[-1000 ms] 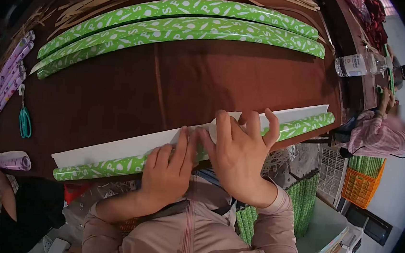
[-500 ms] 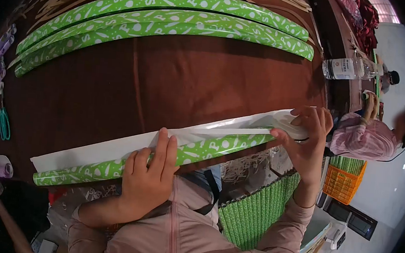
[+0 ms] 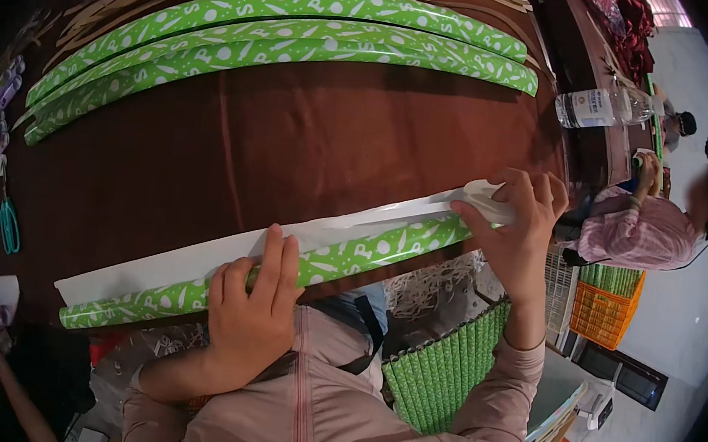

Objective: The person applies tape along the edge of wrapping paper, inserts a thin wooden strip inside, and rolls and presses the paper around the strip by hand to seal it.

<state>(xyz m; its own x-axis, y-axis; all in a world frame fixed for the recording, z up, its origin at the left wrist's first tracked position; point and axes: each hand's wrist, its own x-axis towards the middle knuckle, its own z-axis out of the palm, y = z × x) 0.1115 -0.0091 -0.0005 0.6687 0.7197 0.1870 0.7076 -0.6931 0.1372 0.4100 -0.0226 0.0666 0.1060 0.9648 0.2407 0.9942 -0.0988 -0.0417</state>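
A roll of green wrapping paper (image 3: 359,255) with white shapes and letters lies along the near edge of the table. Its loose edge shows a white underside (image 3: 156,269). My left hand (image 3: 255,296) rests on the roll near its middle, fingers stretched out flat over the paper. Towards the right end, my right hand (image 3: 518,223) grips a roll of white tape (image 3: 484,197) between thumb and fingers. A strip of tape (image 3: 405,215) runs from it to the left along the paper's loose edge.
More green paper rolls (image 3: 302,44) lie across the far side of the brown table (image 3: 311,133). Teal-handled scissors (image 3: 8,226) lie at left, a clear bottle (image 3: 595,107) at right. A co-worker in a pink shirt (image 3: 635,233) sits beyond an orange crate (image 3: 607,315).
My right hand has shifted slightly left with the tape roll, and the strip lies closer to the paper's edge. My left hand stays on the roll. A person's hand at far left has moved slightly.
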